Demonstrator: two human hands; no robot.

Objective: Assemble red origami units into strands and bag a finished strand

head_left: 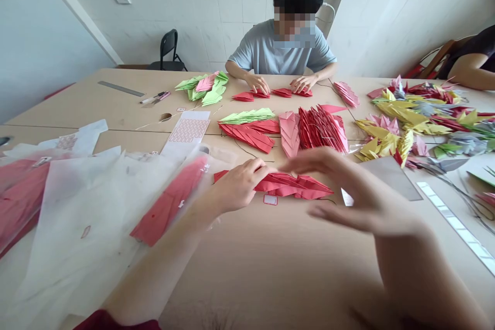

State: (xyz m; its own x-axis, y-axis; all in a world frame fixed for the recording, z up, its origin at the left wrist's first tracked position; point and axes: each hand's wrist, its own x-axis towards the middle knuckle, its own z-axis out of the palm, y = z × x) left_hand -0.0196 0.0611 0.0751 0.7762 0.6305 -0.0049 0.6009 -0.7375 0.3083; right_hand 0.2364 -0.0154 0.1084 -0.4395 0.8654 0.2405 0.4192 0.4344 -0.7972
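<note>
A long strip of red folded paper [296,186] lies on the table in front of me, its pointed end to the right. My left hand [242,185] is closed over the strip's left part, fingers bent down on it. Above the right part hovers my right hand [353,198], blurred, with thumb and fingers apart and nothing between them. A small red-framed label [270,199] lies just below the strip. Behind it are a stack of red folded papers [323,131], a pink folded piece [290,134] and red and green folded pieces [249,129].
Plastic bags [93,201] with red paper cover the left side. A label sheet [187,131] and a twine roll [165,116] lie beyond. Colourful folded paper [410,118] is heaped at right, near a grey sheet [392,178]. Opposite, a person [284,56] handles red pieces.
</note>
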